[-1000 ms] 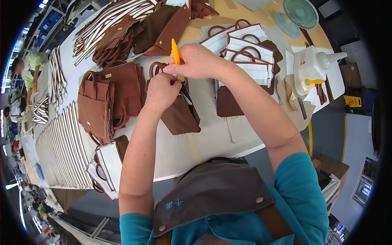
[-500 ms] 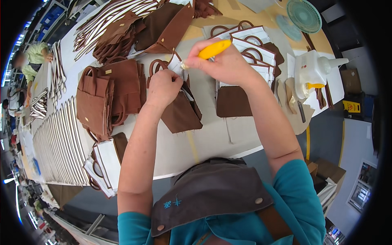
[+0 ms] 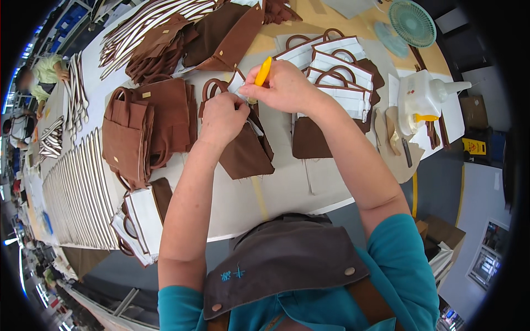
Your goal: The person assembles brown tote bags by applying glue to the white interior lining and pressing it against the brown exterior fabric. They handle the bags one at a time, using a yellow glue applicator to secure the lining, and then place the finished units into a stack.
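Brown fabric bag lies flat on the white table, directly beneath both hands. Left hand presses closed on the bag's upper edge; right hand, touching it, grips a yellow tool whose tip points up and away. Left of the grip stand finished brown bags; beyond it, white-and-brown bags are stacked; their contents cannot be seen.
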